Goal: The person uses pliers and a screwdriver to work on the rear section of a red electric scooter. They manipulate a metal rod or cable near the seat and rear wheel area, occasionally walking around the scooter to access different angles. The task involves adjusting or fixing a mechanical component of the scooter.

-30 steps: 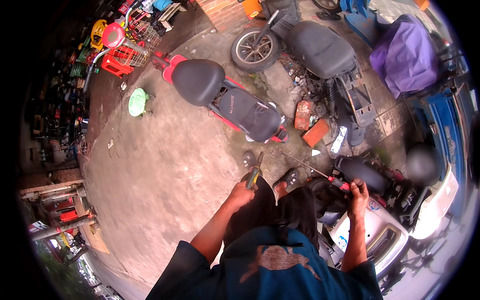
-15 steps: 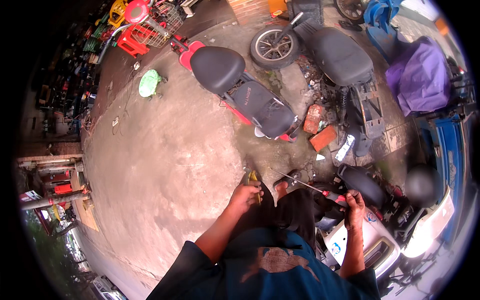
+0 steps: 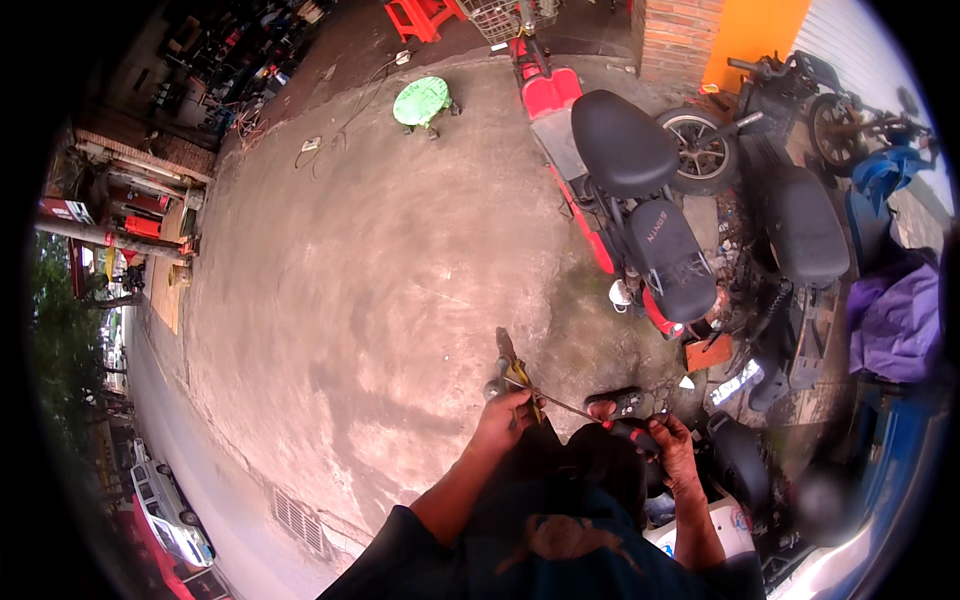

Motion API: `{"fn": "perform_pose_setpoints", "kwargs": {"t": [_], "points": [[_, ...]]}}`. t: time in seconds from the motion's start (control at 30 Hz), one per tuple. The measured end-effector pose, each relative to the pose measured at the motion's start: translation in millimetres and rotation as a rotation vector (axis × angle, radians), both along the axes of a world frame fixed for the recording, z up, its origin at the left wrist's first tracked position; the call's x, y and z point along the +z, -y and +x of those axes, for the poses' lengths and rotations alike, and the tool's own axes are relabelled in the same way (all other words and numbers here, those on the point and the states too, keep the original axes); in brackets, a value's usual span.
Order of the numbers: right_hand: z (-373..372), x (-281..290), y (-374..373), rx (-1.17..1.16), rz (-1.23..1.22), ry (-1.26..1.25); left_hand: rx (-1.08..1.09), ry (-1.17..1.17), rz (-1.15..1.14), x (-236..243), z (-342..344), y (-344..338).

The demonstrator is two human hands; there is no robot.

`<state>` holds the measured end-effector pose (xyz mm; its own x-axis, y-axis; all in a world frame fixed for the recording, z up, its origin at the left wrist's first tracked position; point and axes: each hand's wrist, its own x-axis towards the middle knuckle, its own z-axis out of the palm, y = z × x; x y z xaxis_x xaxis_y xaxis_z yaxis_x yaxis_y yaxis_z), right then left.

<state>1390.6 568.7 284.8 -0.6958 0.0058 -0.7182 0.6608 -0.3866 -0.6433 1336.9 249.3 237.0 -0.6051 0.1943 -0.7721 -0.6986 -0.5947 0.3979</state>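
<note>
My left hand (image 3: 503, 420) is closed round a pair of yellow-handled pliers (image 3: 507, 347), whose dark jaws point away from me over the concrete. My fingers hide much of the handles. In my right hand (image 3: 675, 450) is a screwdriver, its red and black handle (image 3: 630, 435) gripped at the end. The long thin screwdriver shaft (image 3: 565, 402) slants up to the left, and its tip lies at the pliers beside my left fingers. Whether the tip touches them, I cannot tell.
A red scooter with a black seat (image 3: 622, 145) stands ahead to the right, beside a dark scooter (image 3: 808, 225). An orange-red brick (image 3: 708, 352) lies near them. A green-topped stool (image 3: 421, 100) is far ahead. White bodywork (image 3: 735, 525) sits by my right forearm.
The view has swung right, so surroundings shift. My hands have come closer together, and the screwdriver's tip has moved from apart to right at the pliers.
</note>
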Motion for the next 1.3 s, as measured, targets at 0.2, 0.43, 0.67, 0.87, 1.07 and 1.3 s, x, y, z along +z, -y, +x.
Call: {"fn": "perform_pose_setpoints", "kwargs": {"t": [0.2,0.43,0.67,0.87,1.07,1.3], "points": [[-52,19,119,0.302,0.061,0.038,0.152,-0.066,-0.001,16,5,118],[-109,7,255,0.621,0.106,-0.013,0.365,-0.045,-0.030,15,-11,261],[-223,43,368,1.057,0.121,-0.137,0.385,-0.204,-0.212,46,-127,332],[-371,35,455,0.753,0.165,-0.203,-0.011,-0.347,-0.883,29,-238,446],[-539,30,523,0.689,0.175,-0.146,-0.126,0.478,-1.016,-47,-152,546],[-704,36,680,0.973,0.365,-0.269,0.608,0.722,-0.477,-55,-24,512]]}}
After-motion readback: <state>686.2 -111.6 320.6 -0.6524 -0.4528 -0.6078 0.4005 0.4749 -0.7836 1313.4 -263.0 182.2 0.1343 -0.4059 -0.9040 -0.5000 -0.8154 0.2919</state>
